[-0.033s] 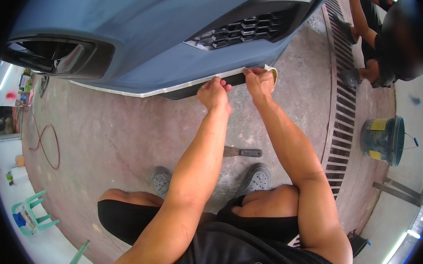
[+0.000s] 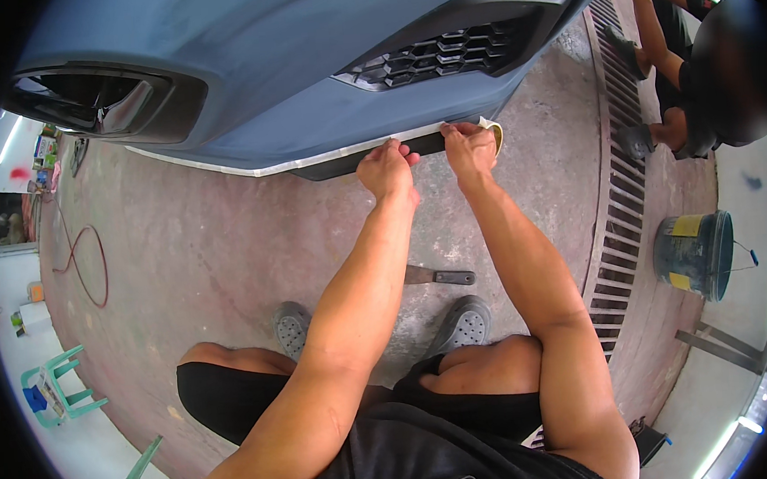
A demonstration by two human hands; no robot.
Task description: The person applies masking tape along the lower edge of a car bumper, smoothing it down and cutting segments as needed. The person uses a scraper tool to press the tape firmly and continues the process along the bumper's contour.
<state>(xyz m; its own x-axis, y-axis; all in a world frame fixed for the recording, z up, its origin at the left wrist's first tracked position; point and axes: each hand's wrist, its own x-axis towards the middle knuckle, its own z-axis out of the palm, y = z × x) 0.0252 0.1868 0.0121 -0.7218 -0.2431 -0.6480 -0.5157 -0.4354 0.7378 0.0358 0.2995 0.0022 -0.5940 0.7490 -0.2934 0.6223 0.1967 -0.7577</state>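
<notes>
Seen from the head camera, a person's two bare hands met at the far side of the scene, along the lower edge of a blue-grey car bumper (image 2: 304,86). A pale strip of tape (image 2: 221,168) lined that edge from the left up to the hands, with a piece of black trim (image 2: 335,167) below it. The right hand (image 2: 470,152) was curled closed around a roll of tape (image 2: 498,136), which showed past its right side. The left hand (image 2: 388,169), just to its left, had its fingers drawn in at the same edge; whether they pinched the strip or merely pressed it could not be told. The tape looked light, thin and limp, likely to crease or tear under a sharp tug; the roll seemed stiffer, best taken by its sides, and the strip by its outermost edge. The bumper appeared rigid and smooth. Nearer, a scraper (image 2: 453,277) lay just beyond the right shoe (image 2: 463,324); a bucket (image 2: 696,255) stood to the right, past a drain grate (image 2: 622,234).
</notes>
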